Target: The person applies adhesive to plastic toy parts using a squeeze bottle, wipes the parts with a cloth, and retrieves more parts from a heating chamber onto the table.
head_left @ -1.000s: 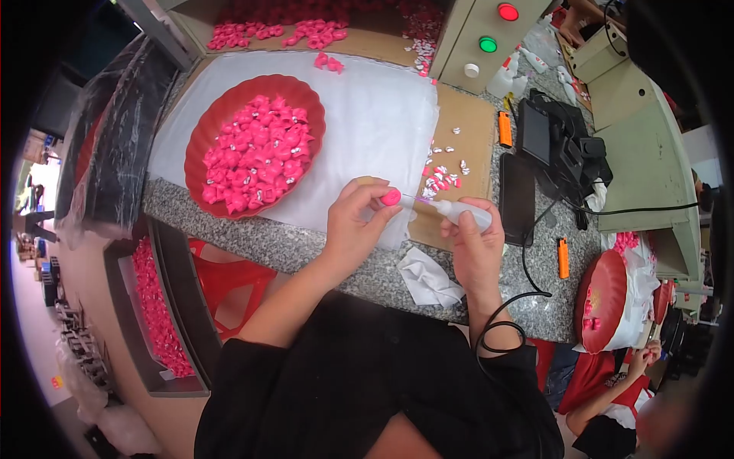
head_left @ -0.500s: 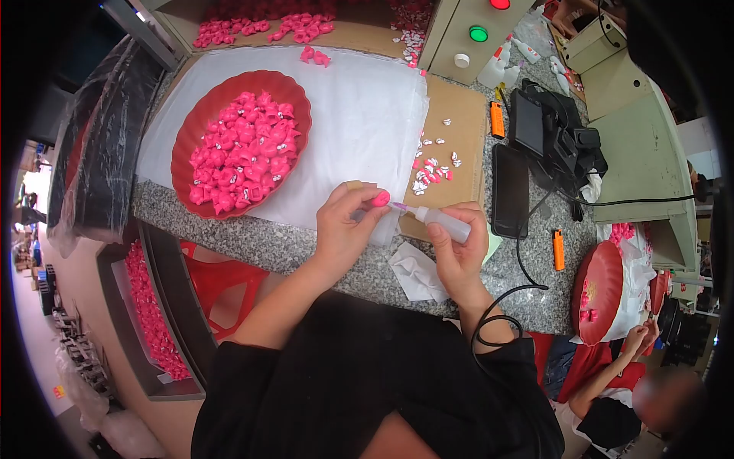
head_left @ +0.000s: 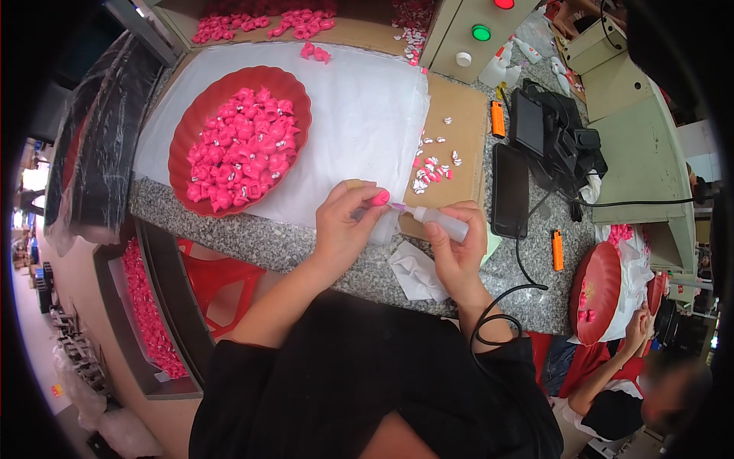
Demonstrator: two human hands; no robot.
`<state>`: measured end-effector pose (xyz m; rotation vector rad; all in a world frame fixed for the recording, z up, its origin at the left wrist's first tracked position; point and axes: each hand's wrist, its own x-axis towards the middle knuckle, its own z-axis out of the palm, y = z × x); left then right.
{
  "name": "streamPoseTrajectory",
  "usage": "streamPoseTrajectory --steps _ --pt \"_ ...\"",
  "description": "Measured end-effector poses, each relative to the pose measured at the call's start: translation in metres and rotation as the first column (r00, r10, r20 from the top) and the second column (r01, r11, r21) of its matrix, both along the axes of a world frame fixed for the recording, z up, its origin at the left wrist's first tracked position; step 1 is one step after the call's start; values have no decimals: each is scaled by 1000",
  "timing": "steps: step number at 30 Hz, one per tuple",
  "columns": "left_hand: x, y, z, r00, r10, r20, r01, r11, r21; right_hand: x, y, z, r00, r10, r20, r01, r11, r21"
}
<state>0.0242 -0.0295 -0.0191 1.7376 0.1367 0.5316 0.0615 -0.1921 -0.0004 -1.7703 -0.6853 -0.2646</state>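
Between its fingertips my left hand (head_left: 344,226) pinches a small pink piece (head_left: 380,198). My right hand (head_left: 462,249) is wrapped round a translucent squeeze bottle (head_left: 443,224), whose thin tip points left and meets or nearly meets the pink piece; the exact contact is too small to tell. A red scalloped bowl (head_left: 183,130) heaped with pink pieces rests on white paper (head_left: 359,115) to the upper left of my hands. Small white and pink bits (head_left: 432,170) lie on the cardboard (head_left: 466,138) beyond my right hand. A crumpled tissue (head_left: 415,271) lies below, between my forearms.
At the right are a phone (head_left: 510,190), two orange objects (head_left: 558,250), black devices with cables (head_left: 547,130) and a second red bowl (head_left: 599,291). A co-worker's hands (head_left: 637,329) show at the lower right. A bin of pink pieces (head_left: 149,314) stands at the lower left.
The view has shifted slightly, so the table items sit a little further left than at first. The bottle tip has come to the pink piece's lower right. The co-worker's hands have moved slightly.
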Motion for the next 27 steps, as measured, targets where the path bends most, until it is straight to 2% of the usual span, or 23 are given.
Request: streamPoseTrajectory --steps 2,9,11,14,16,19,26,27 --pt "0 0 0 1000 -1 8 1 1000 1 0 0 1 998 -1 -61 3 999 39" --pt "-1 2 -2 999 -16 -29 15 1000 -7 0 0 1 1000 5 -14 -5 1000 14" --pt "-1 2 -1 999 -28 -34 28 999 -15 -1 0 1 986 4 -164 7 998 64" --pt "-1 2 0 998 -45 -42 42 997 -62 0 -1 -2 985 -2 -172 16 997 79" --pt "-1 4 -1 997 -71 -43 71 997 -12 1 -1 -3 983 -3 -184 17 997 74" --pt "-3 7 4 984 -139 -109 135 990 -46 0 -1 -1 976 1 -217 18 996 86" --pt "-5 11 6 974 -173 -146 168 985 -47 1 -1 -1 971 10 -239 16 994 106" --pt "-5 13 7 973 -182 -145 185 983 10 1 -1 -1 971 10 -239 16 994 106"
